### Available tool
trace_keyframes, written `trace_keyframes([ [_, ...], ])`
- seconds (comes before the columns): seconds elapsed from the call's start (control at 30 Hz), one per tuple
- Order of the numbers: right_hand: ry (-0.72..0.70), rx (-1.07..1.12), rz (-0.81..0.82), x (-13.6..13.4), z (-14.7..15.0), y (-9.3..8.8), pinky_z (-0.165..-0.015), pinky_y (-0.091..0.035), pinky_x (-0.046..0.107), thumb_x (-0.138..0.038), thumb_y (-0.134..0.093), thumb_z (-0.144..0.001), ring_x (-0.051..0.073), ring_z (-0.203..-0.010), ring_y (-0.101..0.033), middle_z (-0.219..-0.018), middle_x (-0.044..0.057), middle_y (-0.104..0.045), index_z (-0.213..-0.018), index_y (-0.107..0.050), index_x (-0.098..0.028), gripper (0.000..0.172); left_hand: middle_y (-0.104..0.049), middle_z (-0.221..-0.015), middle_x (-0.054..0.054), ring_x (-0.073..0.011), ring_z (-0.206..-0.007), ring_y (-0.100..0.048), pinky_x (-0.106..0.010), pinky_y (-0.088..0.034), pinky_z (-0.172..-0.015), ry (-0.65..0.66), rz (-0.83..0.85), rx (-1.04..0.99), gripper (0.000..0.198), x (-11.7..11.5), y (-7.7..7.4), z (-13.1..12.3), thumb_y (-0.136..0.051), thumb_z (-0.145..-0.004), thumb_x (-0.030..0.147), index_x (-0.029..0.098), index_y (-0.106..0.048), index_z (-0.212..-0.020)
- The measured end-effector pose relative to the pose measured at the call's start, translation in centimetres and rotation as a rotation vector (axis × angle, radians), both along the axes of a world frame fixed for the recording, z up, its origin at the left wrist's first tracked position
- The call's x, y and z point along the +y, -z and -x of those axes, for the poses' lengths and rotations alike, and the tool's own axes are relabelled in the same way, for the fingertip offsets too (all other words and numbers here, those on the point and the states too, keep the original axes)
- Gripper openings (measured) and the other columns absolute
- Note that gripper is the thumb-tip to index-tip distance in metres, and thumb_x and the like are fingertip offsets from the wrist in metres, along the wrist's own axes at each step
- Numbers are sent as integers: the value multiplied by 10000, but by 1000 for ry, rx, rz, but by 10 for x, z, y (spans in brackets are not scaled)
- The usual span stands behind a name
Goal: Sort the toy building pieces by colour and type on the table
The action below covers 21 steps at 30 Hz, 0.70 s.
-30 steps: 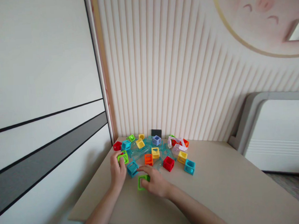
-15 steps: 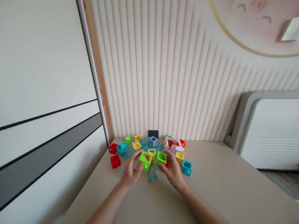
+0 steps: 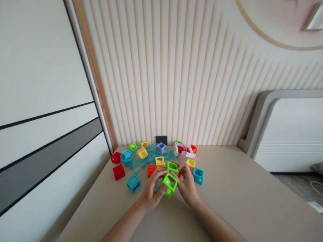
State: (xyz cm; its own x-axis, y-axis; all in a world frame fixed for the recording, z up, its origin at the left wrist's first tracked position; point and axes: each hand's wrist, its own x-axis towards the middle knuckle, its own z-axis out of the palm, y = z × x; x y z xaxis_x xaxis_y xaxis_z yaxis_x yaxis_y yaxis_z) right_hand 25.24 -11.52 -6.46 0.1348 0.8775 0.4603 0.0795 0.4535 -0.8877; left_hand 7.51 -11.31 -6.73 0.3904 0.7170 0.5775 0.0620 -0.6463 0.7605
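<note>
My left hand (image 3: 151,192) is closed on a hollow green cube block (image 3: 170,185), tilted, with round openings in its faces. My right hand (image 3: 187,183) grips a second green cube block (image 3: 172,167) just behind the first one. In the head view the two blocks overlap, and I cannot tell whether they are joined. Close to my left hand stand a blue cube block (image 3: 133,183) and an orange-red one (image 3: 151,170). A yellow cube block (image 3: 191,165) and another blue cube block (image 3: 198,175) lie by my right hand. A red piece is partly hidden behind my right fingers.
Translucent teal track pieces (image 3: 142,163) are spread at the back of the table (image 3: 226,197). Red cube blocks (image 3: 118,172) lie at the left, and a lilac frame piece (image 3: 184,150) at the right. A dark square (image 3: 161,140) stands against the ribbed wall (image 3: 158,62).
My left hand has moved right and nearer with its green block, bringing it in front of the other green block. The blue and orange-red blocks beside my left hand now show. The view has shifted slightly.
</note>
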Motion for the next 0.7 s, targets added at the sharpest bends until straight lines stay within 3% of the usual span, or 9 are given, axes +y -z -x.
trace_keyframes([
  [0.23,-82,-38,44,-1,-1,3,-952,-526,437,-580,-596,-899,292,-1265,-581,-1195,123,-684,-817,-407,-269,374,-579,-1283,-141,-283,-1163,-612,-415,-556,-945,68,124,-69,403,-3,3,-1,-544,-943,480,236,-574,-1262],
  [0.4,-29,-240,-43,-10,-3,-2,-1073,-421,417,-497,-378,-1021,265,-1325,-504,-1318,134,-601,-913,-599,-226,366,-602,-1231,-127,-268,-1162,-611,-390,-552,-933,-134,99,-148,350,2,4,1,-551,-949,440,234,-565,-1231],
  [0.53,-95,-362,-115,-18,1,-8,-1034,-448,388,-500,-521,-959,269,-1245,-545,-1261,126,-585,-1031,-646,-224,312,-598,-1195,-113,-267,-1158,-603,-400,-531,-959,-298,25,-146,356,7,5,3,-580,-931,451,227,-572,-1208],
  [0.7,-143,-366,-83,-21,10,-7,-927,-487,340,-431,-664,-887,237,-1090,-600,-1194,91,-609,-1043,-607,-225,265,-574,-1210,-111,-262,-1173,-584,-406,-520,-975,-253,5,-124,356,7,7,2,-592,-933,419,233,-550,-1234],
])
